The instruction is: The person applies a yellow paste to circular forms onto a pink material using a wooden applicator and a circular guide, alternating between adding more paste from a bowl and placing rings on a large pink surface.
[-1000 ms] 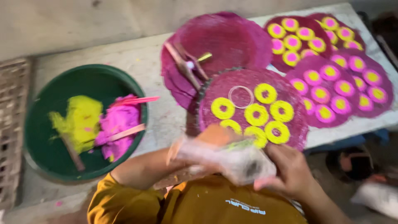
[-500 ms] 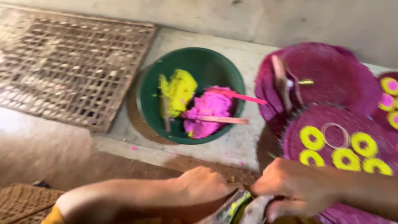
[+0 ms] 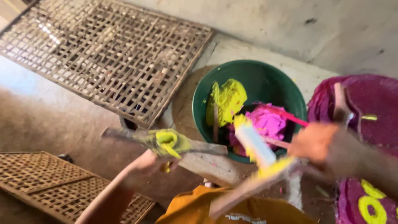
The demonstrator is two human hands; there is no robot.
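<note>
I take the round green plastic basin as my landmark. Inside it I see a lump of yellow paste on its left side and a lump of bright pink paste toward its middle, with a thin pink stick lying across the pink lump.

Below and left of the basin, my left hand is curled around a flat wooden stick smeared with yellow paste; the stick runs roughly level, its right end reaching just under the basin's near rim. The fingers look closed on it (the blur hides the exact grip).

Just below the basin's right rim, my right hand is a smear of motion, and I cannot tell whether it is spread or closed. A white tube-like piece with yellow paste at both ends sits over the basin's near rim, beside that hand, above a long blurred wooden slat.

Left of the basin leans a woven bamboo lattice tray. Right of the basin lie round magenta woven mats, one lower down bearing yellow rings.
</note>
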